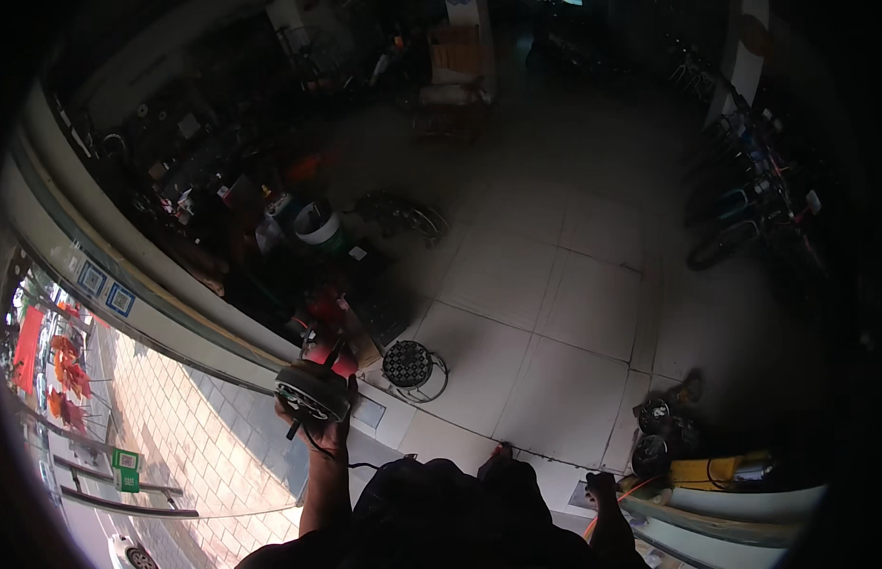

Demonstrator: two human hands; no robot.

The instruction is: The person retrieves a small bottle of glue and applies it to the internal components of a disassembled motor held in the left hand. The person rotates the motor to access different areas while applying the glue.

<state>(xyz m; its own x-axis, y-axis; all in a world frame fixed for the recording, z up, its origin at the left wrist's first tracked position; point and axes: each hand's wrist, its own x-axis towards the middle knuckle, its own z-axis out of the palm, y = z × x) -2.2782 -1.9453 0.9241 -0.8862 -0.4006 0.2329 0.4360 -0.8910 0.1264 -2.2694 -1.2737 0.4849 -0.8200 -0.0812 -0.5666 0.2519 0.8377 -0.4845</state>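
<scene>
My left hand (332, 434) is raised at the left, its fingers wrapped round a thick wheel hub (313, 391) that looks like a hub motor. A short axle sticks out of both faces of the hub, and a dark cable (365, 466) hangs from it toward my body. My right hand (601, 485) is low at the right with its fingers curled. It is too dark there to make out anything inside it. Close by that hand runs an orange cord (640, 487).
A round stool (409, 366) with a patterned seat stands ahead. Beyond the hub are a white bucket (318, 224) and dark clutter. Bicycles (744, 204) line the right side. A yellow object (711, 473) lies right of my right hand. A doorway ledge (204, 327) borders the sunlit paving (175, 398).
</scene>
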